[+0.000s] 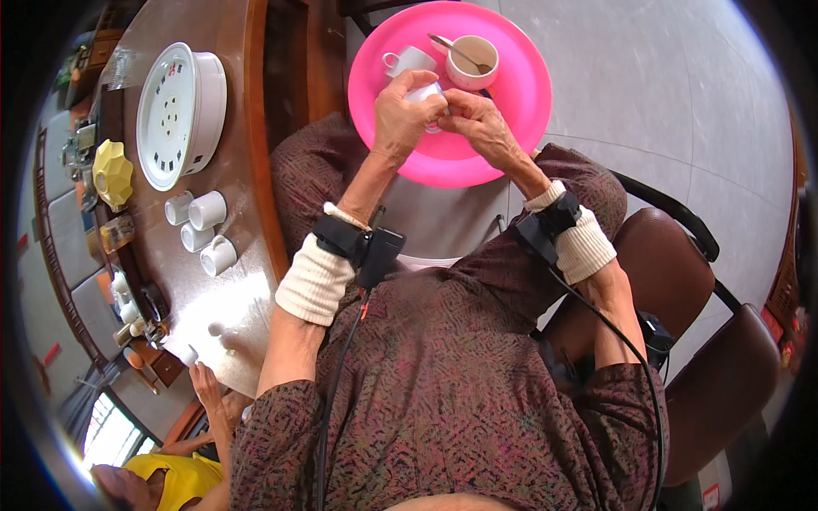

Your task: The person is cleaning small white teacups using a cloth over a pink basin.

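Note:
Over a round pink basin (375, 128), I hold a small white cup (423, 93) between both hands. My left hand (402, 117) is closed round its side. The thumb and fingers of my right hand (484, 126) pinch its right edge, and they partly hide it. Just beyond them in the basin, another white cup (413, 60) lies with its handle to the left. To its right stands a wider cream cup (471, 78) with a metal spoon (460, 53) resting in it. A small dark thing beside that cup is mostly hidden by my right hand.
On the wooden table (230, 162) to my left are several white cups (207, 210), a round white tray (168, 119) and a yellow faceted object (112, 173). Another person in yellow (179, 477) reaches onto the table at lower left. Brown chairs (716, 383) stand at right.

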Tool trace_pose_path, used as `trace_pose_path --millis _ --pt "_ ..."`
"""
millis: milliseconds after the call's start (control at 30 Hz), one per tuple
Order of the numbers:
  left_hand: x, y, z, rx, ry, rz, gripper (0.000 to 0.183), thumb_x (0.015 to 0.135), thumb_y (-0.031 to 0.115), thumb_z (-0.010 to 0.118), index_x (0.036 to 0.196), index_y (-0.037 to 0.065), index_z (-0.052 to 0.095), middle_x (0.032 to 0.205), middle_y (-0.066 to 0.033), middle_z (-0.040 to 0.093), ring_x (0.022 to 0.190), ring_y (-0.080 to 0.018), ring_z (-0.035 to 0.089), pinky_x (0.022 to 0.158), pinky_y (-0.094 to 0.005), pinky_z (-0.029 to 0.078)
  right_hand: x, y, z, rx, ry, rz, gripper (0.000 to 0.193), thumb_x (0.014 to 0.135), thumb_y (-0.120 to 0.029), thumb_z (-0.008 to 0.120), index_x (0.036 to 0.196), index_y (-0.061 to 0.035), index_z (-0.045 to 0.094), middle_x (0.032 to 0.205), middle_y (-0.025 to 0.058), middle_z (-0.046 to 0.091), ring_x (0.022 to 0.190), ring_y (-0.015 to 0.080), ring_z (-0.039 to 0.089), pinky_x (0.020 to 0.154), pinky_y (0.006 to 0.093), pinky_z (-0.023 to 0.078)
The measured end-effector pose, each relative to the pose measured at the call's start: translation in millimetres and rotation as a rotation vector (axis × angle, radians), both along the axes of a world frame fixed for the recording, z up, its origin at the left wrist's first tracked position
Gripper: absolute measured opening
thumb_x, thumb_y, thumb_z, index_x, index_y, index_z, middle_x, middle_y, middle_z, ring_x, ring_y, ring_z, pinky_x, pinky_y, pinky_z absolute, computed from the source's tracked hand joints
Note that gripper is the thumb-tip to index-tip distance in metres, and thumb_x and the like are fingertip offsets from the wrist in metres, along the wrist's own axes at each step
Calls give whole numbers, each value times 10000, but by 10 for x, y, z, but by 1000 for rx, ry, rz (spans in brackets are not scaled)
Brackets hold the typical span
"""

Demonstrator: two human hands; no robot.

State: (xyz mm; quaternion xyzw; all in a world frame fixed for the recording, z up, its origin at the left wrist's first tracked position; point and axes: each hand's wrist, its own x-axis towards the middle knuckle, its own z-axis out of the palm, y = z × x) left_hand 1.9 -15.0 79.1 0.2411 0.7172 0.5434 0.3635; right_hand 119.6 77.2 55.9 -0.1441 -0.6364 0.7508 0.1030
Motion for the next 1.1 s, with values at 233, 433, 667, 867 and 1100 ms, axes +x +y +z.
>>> trace_pose_path --millis 233,433,667,867,1100 --pt "-48 -27 -24 15 -247 67 317 687 70 572 990 -20 607 868 -81 611 738 -123 570 615 -230 475 -25 -69 -64 -31 36 -9 247 827 -76 583 1054 22 577 932 61 631 868 108 571 792 271 458" --pt "-37 28 -41 -4 -242 112 192 710 80 560 859 -11 641 713 -20 593 646 -87 538 576 -226 456 7 -78 -18 169 -24 -68 237 820 -86 602 1050 -33 589 858 101 650 796 120 595 740 274 468" --pt "-131 72 -91 21 -269 147 137 720 83 554 765 7 658 673 9 551 612 -76 484 537 -211 397 -43 -113 -64 309 -59 -49 212 805 -57 619 1001 7 570 782 101 610 744 113 555 689 267 449" --pt "-18 86 11 84 -297 150 126 703 75 526 732 14 633 692 -15 558 624 -99 516 530 -234 424 19 -68 10 432 66 -100 217 770 4 607 985 10 583 764 118 591 749 159 588 680 296 466" --pt "-15 87 -105 31 -353 192 134 678 63 520 734 11 630 702 -18 560 639 -115 531 534 -239 440 54 -114 -45 515 -125 -65 138 761 -83 639 841 -21 546 773 175 558 746 336 539 661 386 431"
